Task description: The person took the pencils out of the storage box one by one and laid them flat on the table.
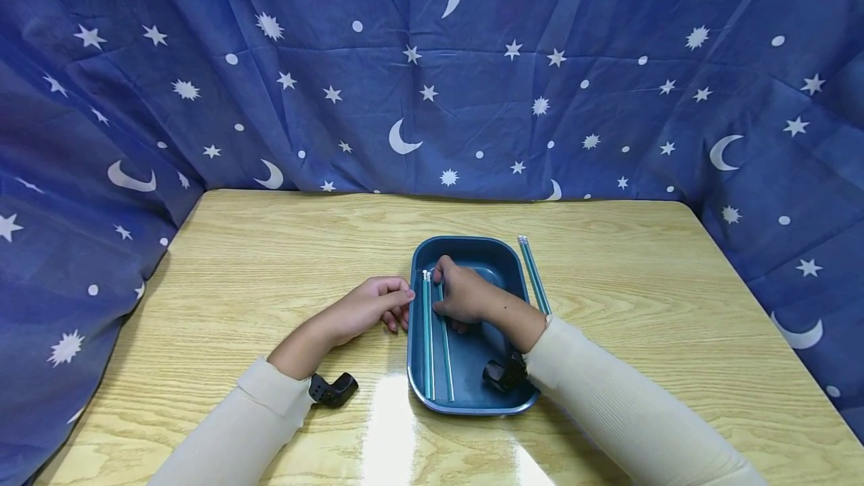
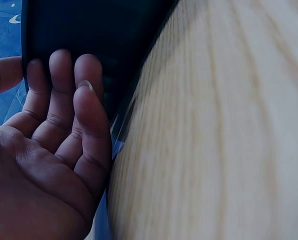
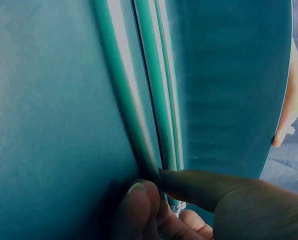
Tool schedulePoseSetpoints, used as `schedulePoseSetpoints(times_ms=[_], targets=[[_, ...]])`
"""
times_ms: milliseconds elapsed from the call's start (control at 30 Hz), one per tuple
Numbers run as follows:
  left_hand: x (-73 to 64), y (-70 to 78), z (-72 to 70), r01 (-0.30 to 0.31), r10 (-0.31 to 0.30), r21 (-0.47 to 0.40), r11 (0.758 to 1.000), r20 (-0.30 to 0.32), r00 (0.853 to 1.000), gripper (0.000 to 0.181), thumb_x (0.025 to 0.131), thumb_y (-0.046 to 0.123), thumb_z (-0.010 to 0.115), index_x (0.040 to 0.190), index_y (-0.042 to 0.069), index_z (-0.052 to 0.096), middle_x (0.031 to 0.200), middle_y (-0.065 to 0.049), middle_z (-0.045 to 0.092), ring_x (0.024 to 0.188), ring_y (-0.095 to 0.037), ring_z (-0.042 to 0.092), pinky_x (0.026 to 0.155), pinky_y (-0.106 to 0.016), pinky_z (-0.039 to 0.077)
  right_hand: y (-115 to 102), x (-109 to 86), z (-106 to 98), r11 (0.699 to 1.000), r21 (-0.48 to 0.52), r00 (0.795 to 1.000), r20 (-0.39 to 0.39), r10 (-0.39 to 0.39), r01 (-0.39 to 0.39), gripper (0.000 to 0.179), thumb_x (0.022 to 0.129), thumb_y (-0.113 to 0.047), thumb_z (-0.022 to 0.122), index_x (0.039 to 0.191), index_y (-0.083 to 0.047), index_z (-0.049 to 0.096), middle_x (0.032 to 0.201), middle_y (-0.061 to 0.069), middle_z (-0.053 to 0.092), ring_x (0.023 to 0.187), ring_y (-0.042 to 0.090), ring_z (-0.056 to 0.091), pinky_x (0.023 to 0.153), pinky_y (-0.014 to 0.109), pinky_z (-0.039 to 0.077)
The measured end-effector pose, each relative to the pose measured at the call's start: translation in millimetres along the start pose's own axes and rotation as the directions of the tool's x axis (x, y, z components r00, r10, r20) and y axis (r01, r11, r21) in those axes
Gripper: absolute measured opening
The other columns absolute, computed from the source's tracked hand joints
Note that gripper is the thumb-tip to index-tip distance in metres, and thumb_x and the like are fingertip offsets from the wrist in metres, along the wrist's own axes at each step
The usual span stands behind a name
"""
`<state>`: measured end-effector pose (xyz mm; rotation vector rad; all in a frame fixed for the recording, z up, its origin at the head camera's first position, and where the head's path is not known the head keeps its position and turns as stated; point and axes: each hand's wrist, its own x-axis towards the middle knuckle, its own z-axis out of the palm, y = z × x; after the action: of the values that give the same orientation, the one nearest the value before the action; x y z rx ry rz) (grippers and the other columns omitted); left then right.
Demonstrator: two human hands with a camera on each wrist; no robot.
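Note:
A dark blue tray (image 1: 475,366) with rounded corners sits on the table. Inside it, along the left wall, two green pencils (image 1: 427,343) lie side by side with their whitish ends away from me. My right hand (image 1: 466,295) reaches into the tray and pinches another green pencil (image 3: 124,85) near its far end, between thumb and fingertips. This pencil slants slightly beside the pair. My left hand (image 1: 378,302) is outside the tray at its left wall, fingers loosely bent, with the fingertips (image 2: 61,62) right at the wall and the thumb by the rim.
More green pencils (image 1: 533,272) lie on the table just right of the tray, partly hidden by the right forearm. The wood-grain table (image 1: 270,246) ends at a blue curtain (image 1: 378,81) with moons and stars. Black cameras (image 1: 334,390) are worn on both wrists.

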<state>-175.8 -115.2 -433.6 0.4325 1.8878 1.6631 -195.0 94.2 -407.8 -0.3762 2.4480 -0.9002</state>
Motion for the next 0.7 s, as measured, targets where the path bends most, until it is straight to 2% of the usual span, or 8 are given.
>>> schedulePoseSetpoints(times_ms=[267,700], targets=[[0.2,-0.5,-0.2,-0.002,0.002,0.000,1.000,0.003,1.000,0.025,0.107,0.025,0.046,0.096,0.005,0.056,0.086,-0.007,0.063,0.080,-0.021,0.065,0.069,-0.026,0.053,0.1,-0.2,-0.8,1.000,-0.004,1.000,-0.003,-0.015,0.015,0.038,0.092,-0.001,0.067,0.121,-0.007,0.043,0.072,0.010,0.061,0.048,0.018,0.063,0.047,0.028,0.054],[0.4,-1.8,-0.8,-0.004,0.004,-0.006,1.000,0.006,1.000,0.027,0.107,0.026,0.045,0.098,0.003,0.057,0.087,-0.007,0.063,0.081,-0.022,0.065,0.070,-0.027,0.054,3.0,-0.5,-1.7,0.999,0.031,0.999,-0.038,-0.009,0.010,0.039,0.089,-0.005,0.071,0.118,-0.008,0.044,0.068,0.008,0.060,0.046,0.019,0.061,0.045,0.027,0.051]])
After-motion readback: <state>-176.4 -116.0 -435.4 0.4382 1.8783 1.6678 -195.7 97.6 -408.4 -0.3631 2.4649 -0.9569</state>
